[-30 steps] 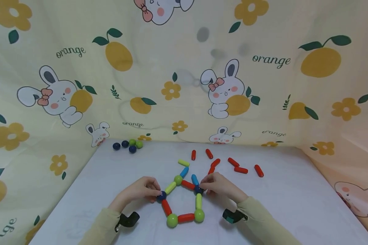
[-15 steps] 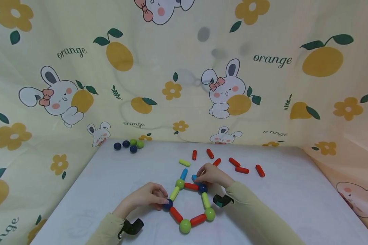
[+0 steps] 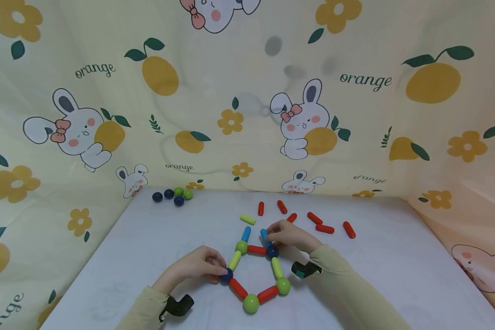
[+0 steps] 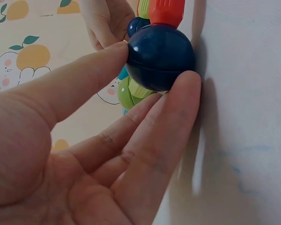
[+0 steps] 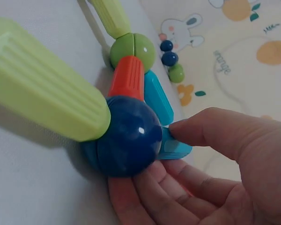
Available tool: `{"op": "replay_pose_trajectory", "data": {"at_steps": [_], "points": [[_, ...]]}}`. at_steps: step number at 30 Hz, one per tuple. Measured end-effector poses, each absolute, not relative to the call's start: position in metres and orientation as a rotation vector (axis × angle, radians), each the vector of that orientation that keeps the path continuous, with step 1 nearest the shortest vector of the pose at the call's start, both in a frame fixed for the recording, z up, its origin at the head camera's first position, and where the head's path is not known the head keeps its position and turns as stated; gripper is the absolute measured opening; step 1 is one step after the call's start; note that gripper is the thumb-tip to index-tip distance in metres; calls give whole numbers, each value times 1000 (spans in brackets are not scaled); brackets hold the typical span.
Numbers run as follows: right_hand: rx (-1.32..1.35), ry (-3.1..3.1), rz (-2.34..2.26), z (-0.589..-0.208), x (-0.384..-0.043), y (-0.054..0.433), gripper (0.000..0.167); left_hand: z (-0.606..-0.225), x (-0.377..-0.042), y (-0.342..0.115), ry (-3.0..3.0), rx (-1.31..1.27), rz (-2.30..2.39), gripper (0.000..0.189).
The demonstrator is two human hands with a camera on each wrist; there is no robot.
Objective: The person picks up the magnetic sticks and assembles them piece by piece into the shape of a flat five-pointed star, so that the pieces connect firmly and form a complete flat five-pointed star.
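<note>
A five-sided ring of balls and rods lies on the table. My left hand (image 3: 198, 266) pinches the dark blue ball (image 4: 161, 56) at its left corner between thumb and fingertips. At the right corner is another dark blue ball (image 5: 129, 136), from which a light blue rod (image 5: 175, 145) sticks out. My right hand (image 3: 290, 234) pinches that rod, its thumb on top and other fingers beneath the ball and rod. A second light blue rod (image 3: 246, 233) juts from the far green ball (image 3: 241, 247). Red rods and yellow-green rods form the sides, with a green ball (image 3: 251, 303) nearest me.
Loose red rods (image 3: 325, 228) lie scattered behind and right of my right hand. One yellow-green rod (image 3: 248, 219) lies beyond the ring. Dark blue and green balls (image 3: 178, 200) cluster at the back left. A printed curtain (image 3: 239, 151) rises behind the table.
The ring has turned slightly and shifted right, my left hand moving with it. My right hand has gone from the right dark blue ball to its light blue rod.
</note>
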State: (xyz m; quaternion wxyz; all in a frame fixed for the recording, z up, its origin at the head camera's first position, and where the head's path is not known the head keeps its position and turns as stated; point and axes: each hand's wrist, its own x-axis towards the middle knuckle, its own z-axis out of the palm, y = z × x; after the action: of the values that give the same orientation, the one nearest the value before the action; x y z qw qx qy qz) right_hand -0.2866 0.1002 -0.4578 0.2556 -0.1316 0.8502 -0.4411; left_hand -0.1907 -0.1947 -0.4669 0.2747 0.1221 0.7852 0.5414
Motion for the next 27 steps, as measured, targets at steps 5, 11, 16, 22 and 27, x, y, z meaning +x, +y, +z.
{"op": "replay_pose_trajectory", "data": {"at_steps": [5,11,16,22,27], "points": [[-390,2245,-1240,-460,-289,106,37,-468,-190,-195,2118,318,1460,25],[-365,2233,-1267,-461,-287,106,38,-468,-190,-195,2117,310,1461,24],[-349,2244,-1288,-460,-284,107,38,-466,-189,-194,2108,309,1465,25],[-426,2246,-1289,-457,-276,119,37,-464,-189,-194,2092,317,1471,26],[-453,2226,-1306,-456,-263,133,38,-462,-190,-193,2161,351,1430,28]]}}
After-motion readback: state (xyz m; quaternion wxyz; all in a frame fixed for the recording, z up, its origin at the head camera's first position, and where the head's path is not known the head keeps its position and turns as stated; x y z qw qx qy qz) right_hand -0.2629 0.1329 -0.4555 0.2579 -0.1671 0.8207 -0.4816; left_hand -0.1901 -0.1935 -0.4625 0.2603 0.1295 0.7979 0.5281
